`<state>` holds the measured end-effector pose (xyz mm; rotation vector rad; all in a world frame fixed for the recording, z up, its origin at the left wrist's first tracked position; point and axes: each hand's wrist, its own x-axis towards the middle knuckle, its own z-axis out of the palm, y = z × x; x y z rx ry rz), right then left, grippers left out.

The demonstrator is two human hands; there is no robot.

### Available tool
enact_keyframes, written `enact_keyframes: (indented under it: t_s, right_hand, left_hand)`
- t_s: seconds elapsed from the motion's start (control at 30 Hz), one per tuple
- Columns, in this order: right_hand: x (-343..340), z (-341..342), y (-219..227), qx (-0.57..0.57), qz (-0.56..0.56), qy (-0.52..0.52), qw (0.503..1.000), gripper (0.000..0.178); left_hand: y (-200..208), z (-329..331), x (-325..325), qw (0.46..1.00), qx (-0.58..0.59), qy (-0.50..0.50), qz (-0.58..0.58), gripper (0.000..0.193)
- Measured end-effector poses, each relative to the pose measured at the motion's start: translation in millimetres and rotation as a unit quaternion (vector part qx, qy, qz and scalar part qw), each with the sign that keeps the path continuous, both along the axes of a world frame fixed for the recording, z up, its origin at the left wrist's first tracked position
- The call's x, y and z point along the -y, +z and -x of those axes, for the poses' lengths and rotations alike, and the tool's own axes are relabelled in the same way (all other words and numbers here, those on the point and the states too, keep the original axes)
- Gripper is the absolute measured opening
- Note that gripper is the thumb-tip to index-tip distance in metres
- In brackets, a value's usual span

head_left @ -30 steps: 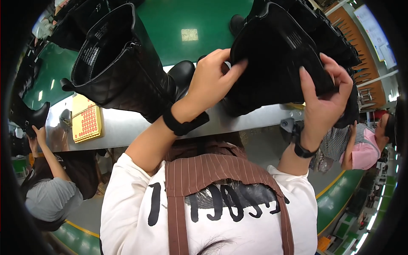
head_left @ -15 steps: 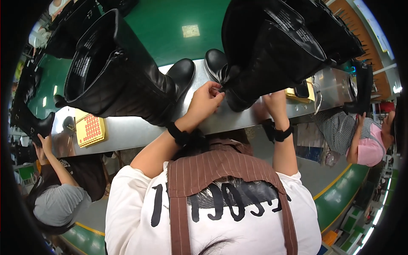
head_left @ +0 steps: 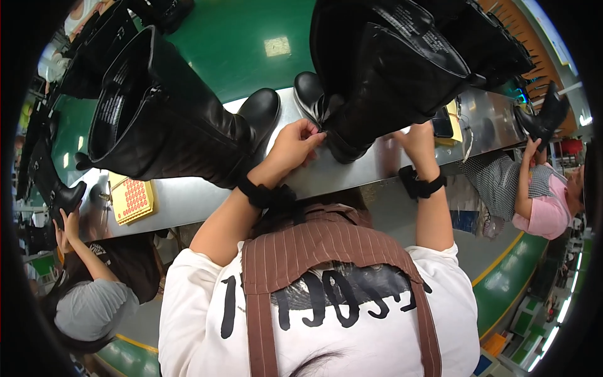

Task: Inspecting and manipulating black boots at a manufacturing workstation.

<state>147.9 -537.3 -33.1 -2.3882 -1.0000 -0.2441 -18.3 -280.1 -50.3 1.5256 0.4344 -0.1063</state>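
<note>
A tall black boot [head_left: 377, 81] stands upright in front of me, right of the middle, its toe pointing away. Thumb and fingertips of my left hand [head_left: 290, 151] pinch the end of a thin dark strap at this boot's ankle. On the boot's other side, my right hand [head_left: 419, 149] is raised just off the shaft with the thumb spread. Its fingers are partly hidden, and I see nothing in it. Another tall black boot [head_left: 182, 119] stands to the left, toe toward the far right, touched by neither hand.
Under the boots runs a shiny metal bench [head_left: 188, 210], with a green surface [head_left: 220, 56] beyond. Yellow card stacks [head_left: 134, 200] lie at left and right; a black phone-like object [head_left: 443, 122] rests on the right one. Co-workers on both sides handle black boots [head_left: 545, 116].
My right hand has drawn back to the right from the boot, its thumb spreading. My left hand keeps pinching at the ankle. The view has shifted slightly; the right co-worker's boot is now tilted.
</note>
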Motion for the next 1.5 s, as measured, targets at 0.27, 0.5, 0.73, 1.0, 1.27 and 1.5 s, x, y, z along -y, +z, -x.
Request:
enact_keyframes:
  t_s: [0.27,0.5,0.73,1.0,1.27,1.5]
  right_hand:
    - [-25,63,41,-0.292,-0.064,0.205,0.932,0.096]
    - [-68,95,-11,-0.365,-0.216,0.051,0.904,0.05]
    - [-56,84,1,-0.285,-0.182,0.053,0.939,0.038]
    - [-59,83,6,-0.248,-0.228,0.074,0.938,0.043]
    - [-66,89,9,-0.27,-0.207,0.081,0.937,0.046]
    - [-50,73,23,-0.401,-0.143,0.1,0.899,0.053]
  left_hand:
    - [1,-6,-8,0.998,-0.034,-0.059,-0.016,0.019]
    - [1,-11,-13,0.987,-0.068,-0.132,0.06,0.028]
    - [41,-3,-6,0.971,-0.053,-0.109,0.208,0.032]
    - [179,20,-15,0.958,0.133,-0.111,0.227,0.034]
    - [221,22,-23,0.964,0.192,-0.113,0.146,0.035]
    - [142,103,-43,0.963,0.065,-0.233,-0.119,0.038]
